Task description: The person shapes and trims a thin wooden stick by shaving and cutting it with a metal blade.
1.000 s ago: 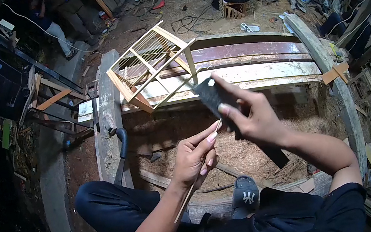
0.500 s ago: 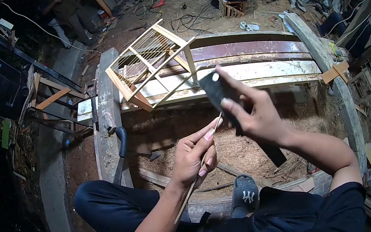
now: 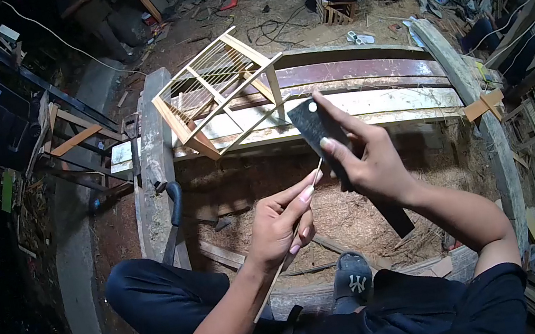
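Reader: In the head view, what does each hand hold?

Author: The left hand [image 3: 281, 224] is closed round a thin stick [image 3: 269, 292], thumb and fingers pinching it near the upper end, the remainder slanting down past the wrist. The right hand [image 3: 376, 167] grips a dark, flat blade [image 3: 310, 129], its thumb laid upon the near face. The stick's tip lies at the blade's edge; whether they touch cannot be told.

Reader: Why such holds?

Author: Pinching close to the tip presumably limits bending in so slender a piece, and the thumb probably steadies the blade's angle.

Reader: And beyond the hands?

Author: A wooden frame [image 3: 218, 96], fitted with thin rods, rests tilted upon the planks [image 3: 369, 103], apart from both hands, perhaps to remain near yet out of the blade's way. At the left, a tool with a curved handle [image 3: 176, 206] sits beside the beam [image 3: 149, 137].
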{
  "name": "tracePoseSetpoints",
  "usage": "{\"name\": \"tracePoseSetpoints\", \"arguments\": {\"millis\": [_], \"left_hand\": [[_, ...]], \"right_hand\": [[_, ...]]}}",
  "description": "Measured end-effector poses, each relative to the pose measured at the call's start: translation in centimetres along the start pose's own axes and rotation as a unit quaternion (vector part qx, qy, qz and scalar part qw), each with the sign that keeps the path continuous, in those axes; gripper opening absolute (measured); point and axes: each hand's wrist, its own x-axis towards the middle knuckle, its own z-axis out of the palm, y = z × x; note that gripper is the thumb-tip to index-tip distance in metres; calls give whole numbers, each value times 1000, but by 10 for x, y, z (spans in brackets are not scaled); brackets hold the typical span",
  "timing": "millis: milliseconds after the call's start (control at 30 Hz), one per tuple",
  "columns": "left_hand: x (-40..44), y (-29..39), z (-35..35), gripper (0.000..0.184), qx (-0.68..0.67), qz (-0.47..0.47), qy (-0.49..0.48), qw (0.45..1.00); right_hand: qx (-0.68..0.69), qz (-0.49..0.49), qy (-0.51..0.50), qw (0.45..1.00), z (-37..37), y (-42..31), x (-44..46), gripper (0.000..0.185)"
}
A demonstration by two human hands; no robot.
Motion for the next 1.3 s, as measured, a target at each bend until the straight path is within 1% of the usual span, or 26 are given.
{"name": "tracePoseSetpoints", "arguments": {"millis": [67,100,167,233,267,300,333,400,500,567,633,667,700,733,800,833,867,933,967,1033,1067,1100,1167,1200,1233,1300], "left_hand": [[1,-2,-4,37,-1,-2,13,1000],[1,-4,-5,37,-3,-8,25,1000],[2,-2,-5,38,-10,-6,15,1000],[0,-1,-5,38,-18,-4,6,1000],[0,0,-4,38,-17,-5,-2,1000],[0,1,-3,38,-14,-3,-10,1000],[0,1,-5,38,-13,-2,-9,1000],[1,-3,-8,39,-2,-8,15,1000],[2,-2,-4,39,-13,-5,-1,1000],[-2,-1,-2,39,-9,-2,1,1000],[-2,0,-2,39,-4,0,6,1000],[-2,-1,-3,39,-5,-4,21,1000],[-1,-2,-2,39,-7,-6,36,999],[0,-1,-1,39,-9,-7,35,999],[0,1,1,38,-22,1,2,1000],[0,0,1,38,-21,2,1,1000],[-1,-1,0,38,-28,-1,10,1000],[-2,-2,-1,39,-35,-8,20,999],[-1,-1,-2,40,-44,-4,5,999],[-1,-2,-2,40,-56,0,-11,998],[-1,-2,-1,40,-53,0,-21,998],[0,-1,0,40,-49,1,-32,998],[-2,1,0,41,-58,-8,-16,998],[-2,1,-1,41,-45,-8,-20,999],[-1,1,-2,41,-33,-7,-26,999],[-2,-1,1,41,-50,-7,-6,999]], "right_hand": [[-4,-70,-15,997,12,11,-9,65],[-6,-79,-26,997,11,6,-10,65],[-8,-97,-48,994,10,-3,-12,65],[4,57,-37,998,0,-9,-2,67],[42,87,-22,995,0,-11,0,67],[42,85,-22,995,3,-6,-2,67],[5,-19,-21,1000,10,3,-6,66],[-31,-120,-18,992,13,5,-8,66],[19,52,-28,998,1,-8,-1,66],[42,40,-7,998,2,-1,1,66],[-29,-50,-42,997,8,3,-9,66],[-1,-91,-34,995,16,8,-13,66],[-2,-90,-34,995,13,6,-11,66],[5,-40,-27,999,9,2,-7,67],[40,63,-13,997,0,-7,0,67],[39,61,-12,997,3,-4,-2,67],[20,-9,-21,1000,9,1,-7,66],[-1,-55,-43,998,9,-3,-12,65],[-10,-79,-54,995,9,-5,-15,65],[32,39,-26,998,1,-9,-4,66],[46,64,-6,997,-2,-9,1,66],[46,62,-5,997,0,-8,-2,66],[-35,-75,-25,996,9,1,-13,65],[-1,-104,-28,994,17,4,-15,66],[-2,-103,-28,994,13,3,-14,66],[19,27,-30,999,2,-7,-6,68]]}}
